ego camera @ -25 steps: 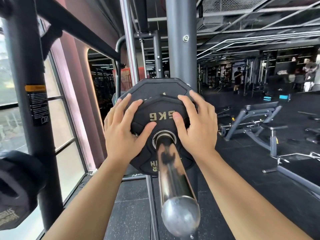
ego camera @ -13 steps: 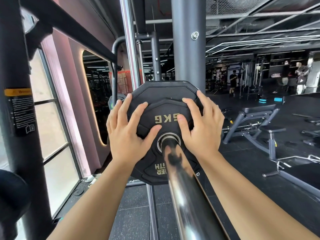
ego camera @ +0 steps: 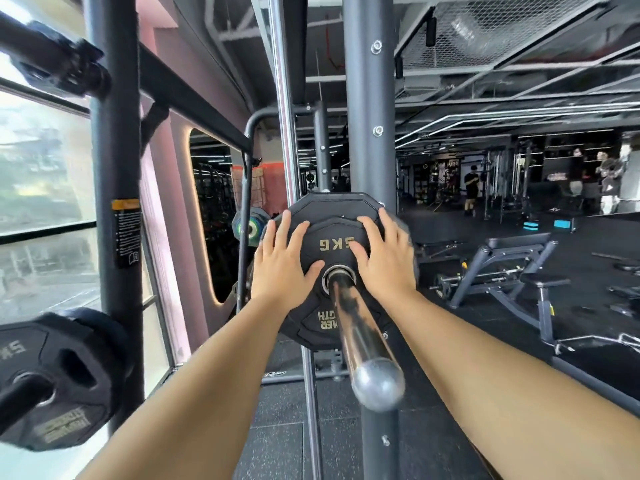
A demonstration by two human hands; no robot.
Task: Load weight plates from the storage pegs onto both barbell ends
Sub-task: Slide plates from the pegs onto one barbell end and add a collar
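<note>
A black 5 kg plate (ego camera: 334,241) with gold lettering sits on the chrome barbell sleeve (ego camera: 356,327), flat against a larger black plate (ego camera: 332,204) behind it. My left hand (ego camera: 282,263) presses on the small plate's left side with fingers spread and straight. My right hand (ego camera: 386,259) presses the right side the same way, its fingertips reaching the larger plate's rim. The sleeve runs toward me between my forearms and ends in a rounded cap (ego camera: 378,382).
A dark rack upright (ego camera: 369,98) stands behind the plates and another upright (ego camera: 116,168) at the left. A black 5 kg plate (ego camera: 60,379) hangs on a storage peg at the lower left. Benches (ego camera: 509,268) stand on the floor to the right; people are far back.
Both hands have stayed flat on the 5 kg plate. The view has pulled back, so the sleeve's end cap and the stored plate at lower left show again.
</note>
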